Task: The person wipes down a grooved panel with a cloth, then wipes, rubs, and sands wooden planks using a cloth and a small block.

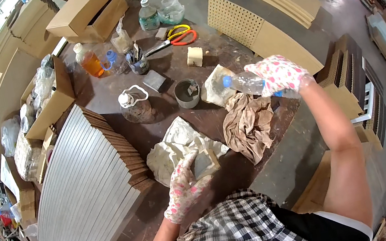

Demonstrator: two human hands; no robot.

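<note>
The right hand (279, 74), in a flowered work glove, is clenched around a clear plastic bottle (243, 82). The bottle lies almost flat in the air with its blue-capped end turned to the left, above the brown cloth (248, 123) that is crumpled on the right part of the workbench (135, 234). Tilted like this, it looks like it is held ready for pouring, but no liquid is visible.

The left hand (184, 186), in the same kind of glove, is closed on a small wooden block (205, 162) near the person's body – it grips the block by its left side, so the grey-smeared face stays uncovered and turned up. Just behind the block lies a white crumpled sheet (176, 144), stained with pale paste; it seems to protect the table under the work.

Further away stands a small grey cup (187, 93) with a thick grey mass inside, and beside it on the left a clear jug (134, 105) with a white cap. On the far side I see orange-handled scissors (178, 37), a bottle of orange liquid (88, 60) and open cardboard boxes (91, 14) – all kept within reach of the arm. On the left, a long row of grey panels (86, 191) leans edge to edge along the table. A perforated board (234, 20) stands at the far right edge.
</note>
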